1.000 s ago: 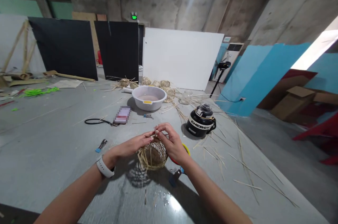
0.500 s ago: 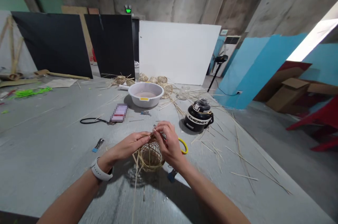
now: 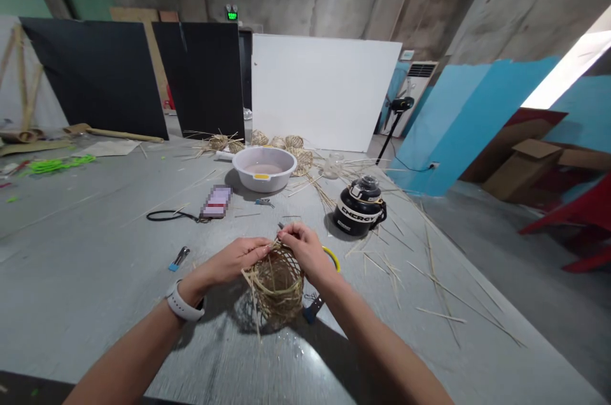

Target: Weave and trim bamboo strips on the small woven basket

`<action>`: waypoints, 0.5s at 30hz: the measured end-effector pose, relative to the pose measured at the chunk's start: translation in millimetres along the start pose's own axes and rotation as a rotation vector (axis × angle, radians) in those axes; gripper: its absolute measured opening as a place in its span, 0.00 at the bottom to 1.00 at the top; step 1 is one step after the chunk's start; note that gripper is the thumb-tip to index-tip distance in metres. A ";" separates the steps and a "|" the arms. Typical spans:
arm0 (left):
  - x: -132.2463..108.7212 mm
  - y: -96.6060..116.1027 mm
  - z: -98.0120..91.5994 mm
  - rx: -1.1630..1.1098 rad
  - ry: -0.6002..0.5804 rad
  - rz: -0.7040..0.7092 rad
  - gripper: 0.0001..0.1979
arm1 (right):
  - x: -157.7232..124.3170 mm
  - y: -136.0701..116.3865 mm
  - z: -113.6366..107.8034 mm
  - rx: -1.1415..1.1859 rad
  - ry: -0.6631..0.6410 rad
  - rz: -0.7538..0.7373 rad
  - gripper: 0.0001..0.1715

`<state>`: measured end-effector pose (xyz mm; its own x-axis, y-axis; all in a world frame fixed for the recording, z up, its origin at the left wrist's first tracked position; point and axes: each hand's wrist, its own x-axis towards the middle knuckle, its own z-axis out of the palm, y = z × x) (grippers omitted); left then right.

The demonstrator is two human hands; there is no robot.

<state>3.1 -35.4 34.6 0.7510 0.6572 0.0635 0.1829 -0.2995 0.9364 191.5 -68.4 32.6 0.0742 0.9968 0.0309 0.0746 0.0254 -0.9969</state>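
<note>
A small round basket (image 3: pixel 277 293) woven from thin bamboo strips sits on the grey table in front of me, its open mouth tilted toward me. My left hand (image 3: pixel 241 258) grips the far left part of its rim between thumb and fingers. At the far right of the rim, my right hand (image 3: pixel 305 251) pinches the weave, the two sets of fingertips nearly meeting. Loose strip ends stick out at the basket's left side. Partly behind my right wrist lies a tool with a yellow loop handle (image 3: pixel 331 258). A dark blue clip (image 3: pixel 312 309) rests beside the basket.
Beyond my hands stand a white basin (image 3: pixel 265 170) of water and a black jug (image 3: pixel 358 207). A phone (image 3: pixel 217 201) with a strap and a clip (image 3: pixel 179 258) lie to the left. Several woven balls (image 3: pixel 293 142) are at the back; loose strips (image 3: pixel 432 265) scatter rightward.
The basket has tipped and turned, so more of its woven side shows and it sits slightly lower. The long strip hanging toward me has swung, and my right hand's fingers have shifted along the rim.
</note>
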 end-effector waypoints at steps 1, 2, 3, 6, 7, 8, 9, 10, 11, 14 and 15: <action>-0.1 -0.5 0.2 -0.051 -0.007 -0.026 0.20 | 1.2 -1.1 -2.4 0.024 -0.054 0.052 0.12; 0.0 -1.0 0.3 -0.107 -0.011 -0.048 0.20 | 2.3 -2.4 -5.1 0.039 -0.101 0.085 0.12; 0.4 -1.6 0.3 -0.155 -0.016 -0.065 0.20 | 3.2 -3.6 -7.7 0.046 -0.135 0.099 0.11; 2.5 -3.0 0.6 -0.221 -0.029 -0.101 0.20 | 4.2 -5.9 -12.8 0.010 -0.169 0.078 0.09; 3.1 -3.3 0.9 -0.223 -0.031 -0.109 0.19 | 3.9 -6.1 -13.4 -0.008 -0.175 0.076 0.09; 3.4 -3.9 1.3 -0.226 -0.031 -0.118 0.19 | 3.2 -6.3 -13.5 -0.025 -0.183 0.082 0.09; 3.3 -4.7 1.7 -0.242 -0.023 -0.126 0.20 | 2.4 -6.5 -13.4 -0.037 -0.192 0.088 0.10; 2.9 -6.0 2.0 -0.280 -0.015 -0.139 0.22 | 1.6 -7.0 -13.2 -0.041 -0.198 0.087 0.10; 2.1 -8.1 2.0 -0.338 -0.021 -0.160 0.25 | 0.7 -7.8 -13.2 -0.043 -0.200 0.074 0.11; -0.8 -19.3 0.5 -0.568 -0.112 -0.181 0.35 | -0.7 -12.6 -15.1 -0.040 -0.195 -0.008 0.14; -1.4 -24.3 -0.2 -0.624 -0.159 -0.132 0.36 | -0.6 -14.2 -16.3 -0.032 -0.190 -0.036 0.14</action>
<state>-2.5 -28.9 11.8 0.8411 0.5360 -0.0726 -0.0862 0.2653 0.9603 206.5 -70.6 47.9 -0.1182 0.9918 0.0492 0.1056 0.0618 -0.9925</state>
